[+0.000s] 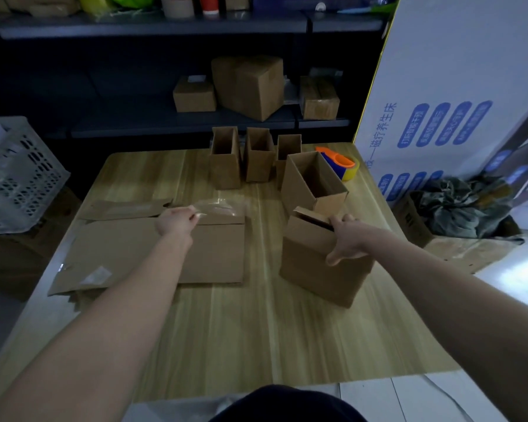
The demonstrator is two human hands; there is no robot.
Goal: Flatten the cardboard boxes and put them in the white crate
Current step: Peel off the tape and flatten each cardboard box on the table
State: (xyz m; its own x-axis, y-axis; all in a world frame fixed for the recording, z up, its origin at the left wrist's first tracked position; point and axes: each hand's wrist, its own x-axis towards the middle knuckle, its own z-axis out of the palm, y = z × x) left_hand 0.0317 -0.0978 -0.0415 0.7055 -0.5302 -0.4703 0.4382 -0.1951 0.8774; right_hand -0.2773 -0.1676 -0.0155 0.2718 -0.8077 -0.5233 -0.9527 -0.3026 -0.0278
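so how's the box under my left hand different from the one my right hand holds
The flattened box lies collapsed on the table; the upright box stands assembled, its top flap ajar. The left hand pinches clear tape at the flattened box's far edge; the right hand grips the upright box's top edge. Both are plain brown cardboard.

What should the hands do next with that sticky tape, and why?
Probably the left hand should pull the clear tape strip free of the flattened cardboard. It pinches one end of the strip, which lies along the cardboard's far edge. The right hand already grips the upright box, ready for flattening.
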